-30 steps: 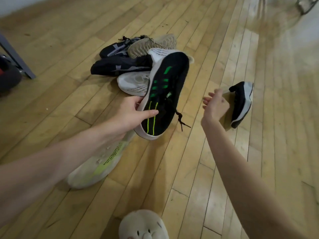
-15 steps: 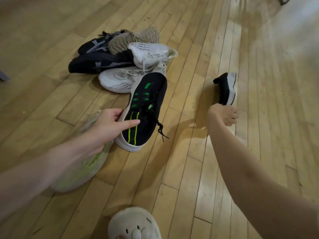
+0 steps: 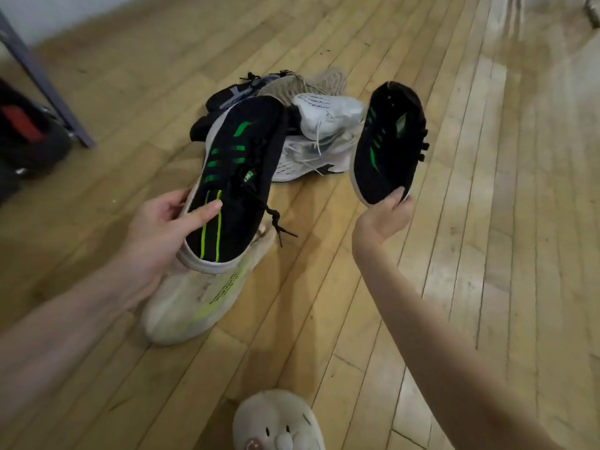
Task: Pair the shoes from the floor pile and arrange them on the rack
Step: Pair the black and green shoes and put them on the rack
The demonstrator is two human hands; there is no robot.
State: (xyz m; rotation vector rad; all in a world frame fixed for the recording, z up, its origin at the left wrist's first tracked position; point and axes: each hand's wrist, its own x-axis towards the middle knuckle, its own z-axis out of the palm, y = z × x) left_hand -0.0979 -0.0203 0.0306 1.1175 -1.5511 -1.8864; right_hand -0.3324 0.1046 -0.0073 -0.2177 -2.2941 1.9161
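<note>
My left hand (image 3: 156, 228) grips a black sneaker with green stripes (image 3: 237, 177) by its toe end, held above the floor with laces dangling. My right hand (image 3: 386, 216) holds the matching black and green sneaker (image 3: 389, 141) by its toe, lifted upright beside the first. Behind them on the wooden floor lies the pile: white sneakers (image 3: 328, 112), a beige knit shoe (image 3: 324, 81) and dark navy shoes (image 3: 240, 92). A cream shoe with a neon yellow stripe (image 3: 194, 306) rests on the floor under my left hand.
A grey metal leg (image 3: 42, 79), with dark and red items (image 3: 22, 131) beside it, stands at the far left. A plush white slipper (image 3: 276, 423) shows at the bottom edge. Bare wooden floor (image 3: 487, 222) stretches to the right.
My right hand picked the second black and green sneaker off the floor and raised it beside the first. My left hand lifted its sneaker higher.
</note>
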